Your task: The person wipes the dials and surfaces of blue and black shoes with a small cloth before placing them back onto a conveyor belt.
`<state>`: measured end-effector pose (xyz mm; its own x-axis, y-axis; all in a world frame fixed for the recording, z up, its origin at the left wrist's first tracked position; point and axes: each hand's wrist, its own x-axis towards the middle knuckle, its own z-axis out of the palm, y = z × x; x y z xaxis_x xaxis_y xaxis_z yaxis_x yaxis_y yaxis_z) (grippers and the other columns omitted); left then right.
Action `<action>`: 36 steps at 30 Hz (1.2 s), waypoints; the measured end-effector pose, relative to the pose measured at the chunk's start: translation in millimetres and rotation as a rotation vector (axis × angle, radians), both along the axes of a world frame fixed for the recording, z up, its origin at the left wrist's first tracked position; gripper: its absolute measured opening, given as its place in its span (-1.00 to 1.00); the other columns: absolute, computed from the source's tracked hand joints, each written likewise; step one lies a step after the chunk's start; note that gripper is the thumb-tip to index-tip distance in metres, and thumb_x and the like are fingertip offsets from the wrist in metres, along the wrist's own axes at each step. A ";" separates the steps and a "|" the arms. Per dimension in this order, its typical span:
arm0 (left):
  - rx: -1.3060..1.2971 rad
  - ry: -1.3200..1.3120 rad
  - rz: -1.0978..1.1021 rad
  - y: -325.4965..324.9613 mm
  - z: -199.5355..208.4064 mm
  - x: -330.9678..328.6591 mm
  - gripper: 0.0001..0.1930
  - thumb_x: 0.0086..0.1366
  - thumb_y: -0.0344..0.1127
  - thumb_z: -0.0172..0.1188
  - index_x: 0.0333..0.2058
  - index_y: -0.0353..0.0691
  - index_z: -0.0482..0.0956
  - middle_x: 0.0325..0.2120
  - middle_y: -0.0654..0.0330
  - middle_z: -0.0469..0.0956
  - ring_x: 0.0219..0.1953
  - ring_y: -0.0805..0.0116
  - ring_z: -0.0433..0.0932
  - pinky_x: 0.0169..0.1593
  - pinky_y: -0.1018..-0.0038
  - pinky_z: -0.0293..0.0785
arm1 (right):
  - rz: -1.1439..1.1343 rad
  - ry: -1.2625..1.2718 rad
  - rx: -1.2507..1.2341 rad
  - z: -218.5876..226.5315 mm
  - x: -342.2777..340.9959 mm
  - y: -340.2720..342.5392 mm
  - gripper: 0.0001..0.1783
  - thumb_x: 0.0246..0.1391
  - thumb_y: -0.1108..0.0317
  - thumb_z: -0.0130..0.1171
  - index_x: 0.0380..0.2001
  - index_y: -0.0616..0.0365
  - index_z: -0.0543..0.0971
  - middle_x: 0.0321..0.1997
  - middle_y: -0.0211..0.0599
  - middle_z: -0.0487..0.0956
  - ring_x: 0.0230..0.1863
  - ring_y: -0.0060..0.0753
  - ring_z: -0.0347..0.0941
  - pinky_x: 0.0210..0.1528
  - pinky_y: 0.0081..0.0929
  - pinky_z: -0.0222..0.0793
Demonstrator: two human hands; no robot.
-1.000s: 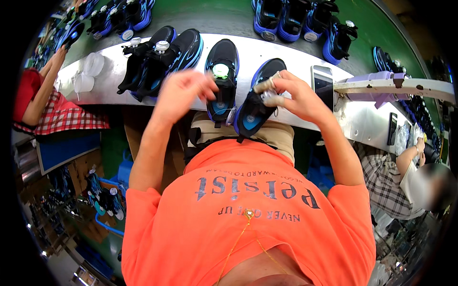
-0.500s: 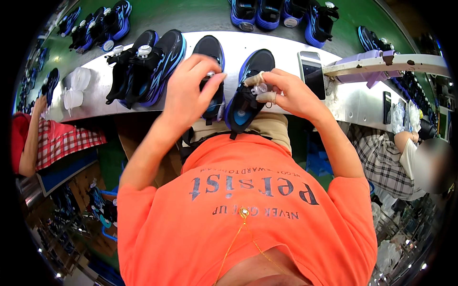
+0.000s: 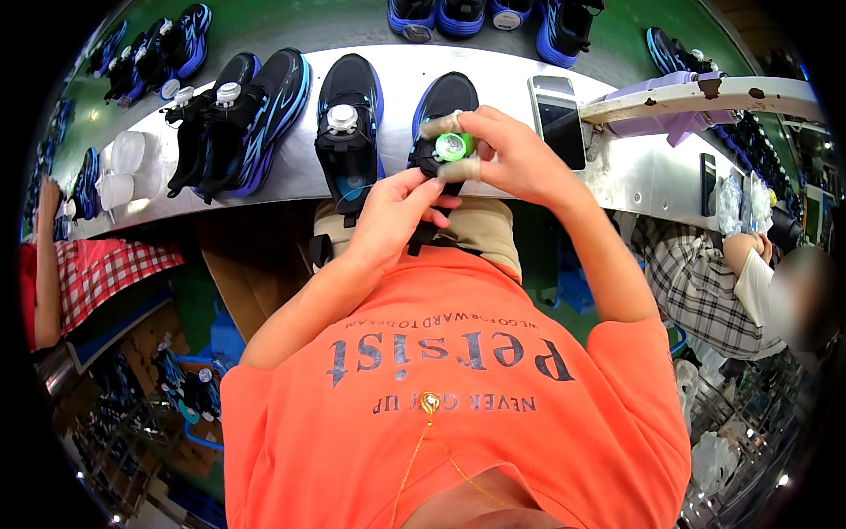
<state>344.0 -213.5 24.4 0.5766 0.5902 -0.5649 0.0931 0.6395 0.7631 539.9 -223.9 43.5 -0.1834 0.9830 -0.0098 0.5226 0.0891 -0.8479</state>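
A black and purple-blue sneaker stands on the metal bench in front of me, toe pointing away. On its tongue is a round lacing dial, bright green with a clear centre. My right hand, with pale covers on its thumb and fingertip, closes around this dial from the right. Low at the shoe's opening, my left hand has its thumb and forefinger pressed together; whatever they pinch is hidden. Left of it stands a matching sneaker bearing a white dial, untouched by either hand.
Another pair of sneakers stands to the left, beside clear plastic cups. A phone and a chipped white bar are on the right. More shoes line the green conveyor behind. People sit at both sides.
My left hand has left the left sneaker and come over to the right one's opening. The dial under my right hand, clear before, now shows green. The view has shifted slightly.
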 end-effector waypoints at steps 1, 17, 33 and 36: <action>0.004 0.006 -0.004 -0.2 0.8 0.6 -0.72 0.36 -0.30 0.04 -0.07 -0.38 0.50 -0.25 0.14 0.57 -0.26 0.45 0.56 -0.27 0.58 0.46 | 0.069 0.011 0.009 5.7 3.7 1.6 -0.68 -0.10 0.32 0.27 -0.19 0.04 0.57 -0.49 -0.20 0.47 -0.43 -0.19 0.42 -0.36 -0.38 0.34; -0.017 0.032 0.086 -4.4 6.6 8.2 -0.74 0.37 -0.35 0.02 -0.07 -0.36 0.52 -0.22 0.16 0.57 -0.24 0.45 0.58 -0.34 0.61 0.47 | -0.031 -0.089 0.077 -16.2 0.6 0.7 -0.63 -0.12 0.25 0.31 -0.16 -0.01 0.58 -0.43 -0.22 0.47 -0.36 -0.16 0.44 -0.30 -0.35 0.35; -0.069 0.039 0.110 -8.8 2.9 10.6 -0.74 0.38 -0.33 0.01 -0.11 -0.40 0.52 -0.22 0.15 0.57 -0.22 0.40 0.60 -0.36 0.60 0.52 | -0.006 -0.052 0.140 -18.6 -1.7 3.0 -0.68 -0.11 0.32 0.30 -0.19 0.01 0.58 -0.42 -0.27 0.45 -0.45 -0.24 0.41 -0.40 -0.37 0.36; -0.052 0.022 0.145 -10.8 2.1 14.7 -0.73 0.39 -0.30 0.00 -0.11 -0.41 0.52 -0.22 0.14 0.57 -0.23 0.37 0.61 -0.37 0.59 0.53 | -0.184 -0.086 0.116 -24.5 -17.5 -7.7 -0.69 -0.11 0.31 0.30 -0.22 0.04 0.56 -0.44 -0.24 0.48 -0.40 -0.19 0.46 -0.37 -0.32 0.39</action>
<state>358.7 -224.3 26.5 0.4750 0.6361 -0.6081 0.0133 0.6857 0.7277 522.4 -231.6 19.0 -0.0042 0.9952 0.0977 0.6088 0.0800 -0.7892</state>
